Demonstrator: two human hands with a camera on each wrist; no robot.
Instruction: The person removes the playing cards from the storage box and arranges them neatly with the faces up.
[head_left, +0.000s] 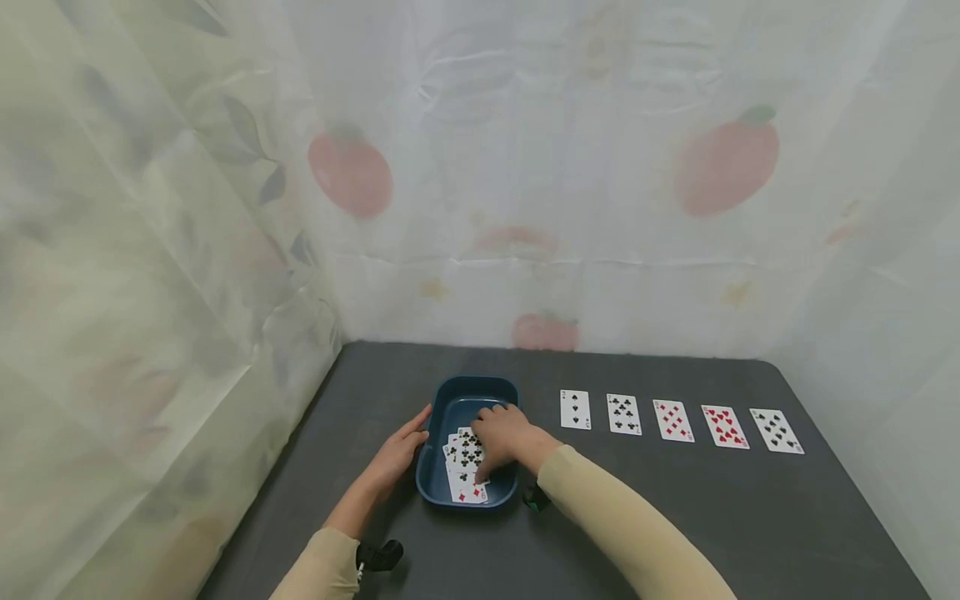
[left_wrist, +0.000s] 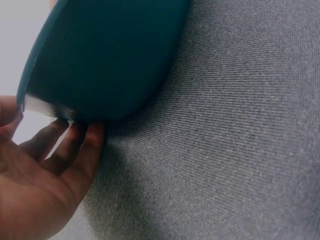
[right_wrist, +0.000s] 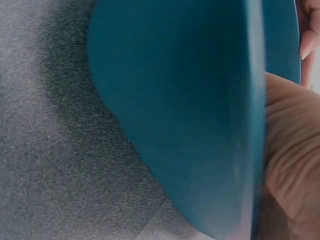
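A dark blue rectangular tray (head_left: 466, 385) stands on the table, with several face-up playing cards (head_left: 462, 495) overlapping inside it. My right hand (head_left: 507, 437) reaches over the tray's right side, its fingers and thumb down at the cards, clubs and a diamond card showing beside them. Whether it grips a card I cannot tell. At the left side my left hand (head_left: 397, 457) touches the tray with extended fingers. In the left wrist view, the fingertips (left_wrist: 95, 132) rest against the tray's outer wall (left_wrist: 115, 60) and the thumb is at its rim. The right wrist view shows the tray wall hiding the right fingers.
Five separate cards lie face up in a row right of the tray, from a spade card (head_left: 575, 410) through a club card (head_left: 624, 415), a diamond card (head_left: 673, 421) and a heart card (head_left: 725, 427) to a black-suit card (head_left: 777, 431). Printed curtains (head_left: 600, 200) border the dark table (head_left: 600, 517).
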